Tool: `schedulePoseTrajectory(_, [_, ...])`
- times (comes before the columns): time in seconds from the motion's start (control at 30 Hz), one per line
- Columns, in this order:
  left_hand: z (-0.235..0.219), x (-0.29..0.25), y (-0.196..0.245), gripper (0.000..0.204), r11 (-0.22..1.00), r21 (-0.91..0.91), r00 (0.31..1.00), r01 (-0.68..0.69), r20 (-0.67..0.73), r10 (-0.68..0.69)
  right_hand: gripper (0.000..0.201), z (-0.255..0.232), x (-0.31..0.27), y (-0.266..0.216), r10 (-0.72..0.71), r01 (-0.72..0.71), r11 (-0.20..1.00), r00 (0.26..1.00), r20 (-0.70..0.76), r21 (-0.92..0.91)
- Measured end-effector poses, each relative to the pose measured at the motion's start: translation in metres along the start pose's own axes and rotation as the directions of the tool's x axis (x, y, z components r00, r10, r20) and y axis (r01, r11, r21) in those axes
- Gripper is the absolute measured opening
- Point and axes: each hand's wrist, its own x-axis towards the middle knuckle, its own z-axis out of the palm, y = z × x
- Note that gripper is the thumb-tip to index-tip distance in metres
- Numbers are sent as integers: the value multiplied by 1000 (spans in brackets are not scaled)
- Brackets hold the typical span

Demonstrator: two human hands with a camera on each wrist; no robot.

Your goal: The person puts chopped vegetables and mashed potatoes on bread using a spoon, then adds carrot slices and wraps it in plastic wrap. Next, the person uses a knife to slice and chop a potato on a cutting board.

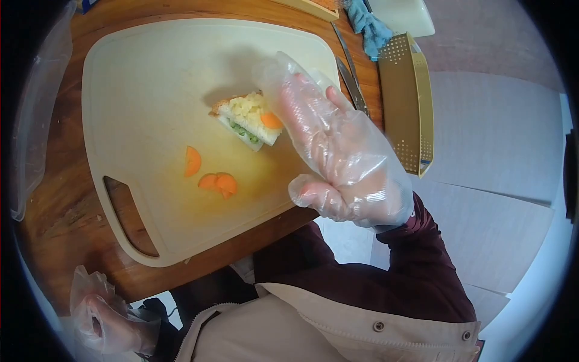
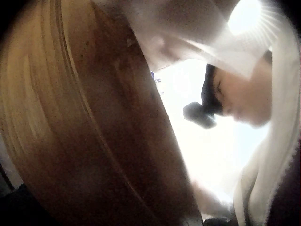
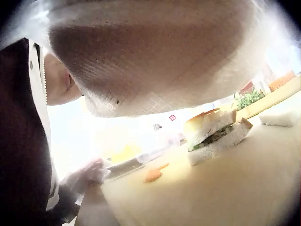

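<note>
A cut sandwich (image 1: 246, 123) with green filling and a chunky pale yellow topping rests on the cream cutting board (image 1: 151, 78). One half-round carrot slice (image 1: 271, 120) sits on top of it. My right hand (image 1: 347, 154), in a clear plastic glove, hovers just right of the sandwich, fingers extended and thumb apart, gripping nothing visible. Several more carrot slices (image 1: 217, 182) lie on the board nearer me. In the right wrist view the sandwich (image 3: 214, 136) shows its layers beneath the hand. My gloved left hand (image 1: 111, 323) hangs loosely curled beside the table edge, holding nothing.
Knives (image 1: 351, 87) lie right of the board, beside a tan perforated basket (image 1: 407, 105). Behind are a blue cloth (image 1: 369, 27) and a white container (image 1: 410, 15). Clear plastic (image 1: 42, 108) stands at the left. A pale bread piece (image 3: 277, 118) lies beyond the sandwich.
</note>
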Motion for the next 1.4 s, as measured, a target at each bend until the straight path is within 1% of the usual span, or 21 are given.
schedulePoseTrajectory(0.07, [1, 2, -2, 26, 996, -3, 996, -89, 14, 89, 92, 1, 0, 6, -32, 32, 999, 998, -62, -14])
schedulePoseTrajectory(0.1, [2, 1, -2, 26, 996, -2, 996, -89, 12, 89, 86, 5, 2, 13, -96, 98, 995, 972, -216, -1])
schedulePoseTrajectory(0.17, [6, 2, 2, 26, 994, 5, 994, -110, -13, 110, 80, 2, -1, 13, -158, 173, 985, 915, -370, 8])
schedulePoseTrajectory(0.2, [6, 2, 2, 26, 993, 14, 993, -117, -22, 117, 64, -7, -9, 9, -183, 169, 983, 901, -392, -70])
schedulePoseTrajectory(0.23, [1, 3, 1, 21, 994, -99, 999, -51, -9, 50, 57, -3, -11, 4, -194, 170, 981, 892, -408, -95])
schedulePoseTrajectory(0.27, [-1, 3, 0, 19, 993, -119, 1000, -14, -21, 12, 49, 1, -13, 0, -205, 170, 978, 882, -424, -119])
schedulePoseTrajectory(0.3, [-1, 3, 1, 17, 990, -140, 999, 23, -33, -27, 37, 11, -12, -5, -309, 229, 947, 840, -446, -225])
schedulePoseTrajectory(0.33, [0, 4, 2, 16, 985, -162, 997, 58, -45, -66, 32, 16, -8, -12, -335, 228, 936, 811, -479, -268])
schedulePoseTrajectory(0.4, [-1, 7, -7, 20, 964, -264, 999, -23, 36, 34, 24, 24, 1, -29, -383, 212, 912, 748, -541, -353])
schedulePoseTrajectory(0.43, [0, 8, -8, 21, 953, -300, 996, -48, 60, 69, 21, 19, 0, -40, -285, 166, 940, 861, -421, -297])
schedulePoseTrajectory(0.47, [4, 7, -6, 21, 968, -241, 997, -72, 10, 77, 19, 18, -1, -47, -181, 110, 962, 942, -282, -251])
schedulePoseTrajectory(0.53, [7, 7, 1, 21, 979, -181, 995, -96, -38, 90, 18, 24, 5, -55, -125, 50, 963, 953, -276, -263])
schedulePoseTrajectory(0.63, [6, 10, 8, 13, 975, -219, 999, 25, -27, -31, 23, 40, 14, -57, -31, -39, 974, 952, -304, -224])
schedulePoseTrajectory(0.67, [6, 10, 8, 11, 972, -237, 1000, 12, -1, -13, 29, 43, 16, -57, 7, -67, 983, 943, -332, -169])
schedulePoseTrajectory(0.83, [6, 9, 4, 9, 975, -207, 997, -75, 9, 79, 25, 45, 20, -60, 69, -91, 994, 957, -280, -68])
schedulePoseTrajectory(0.97, [0, 7, 3, 10, 981, -194, 998, -23, 45, 33, 19, 43, 19, -61, 127, -124, 992, 957, -260, 31])
schedulePoseTrajectory(1.03, [2, 8, 2, 10, 983, -184, 999, -17, 46, 26, 18, 42, 17, -61, 134, -128, 991, 959, -250, 42])
schedulePoseTrajectory(1.1, [9, 12, 0, 17, 969, -202, 988, -144, 20, 151, 17, 40, 15, -60, 141, -131, 990, 961, -238, 56])
schedulePoseTrajectory(1.17, [8, 11, 0, 18, 970, -197, 988, -144, 23, 151, 9, 38, 13, -58, 153, -100, 972, 956, -249, 213])
schedulePoseTrajectory(1.27, [5, 9, -3, 17, 977, -171, 990, -128, 29, 135, 16, 26, 14, -60, 134, -111, 983, 977, -164, 144])
schedulePoseTrajectory(1.4, [3, 8, -5, 16, 978, -187, 995, -89, 26, 95, 21, 37, 6, -52, 112, -84, 987, 972, -208, 138])
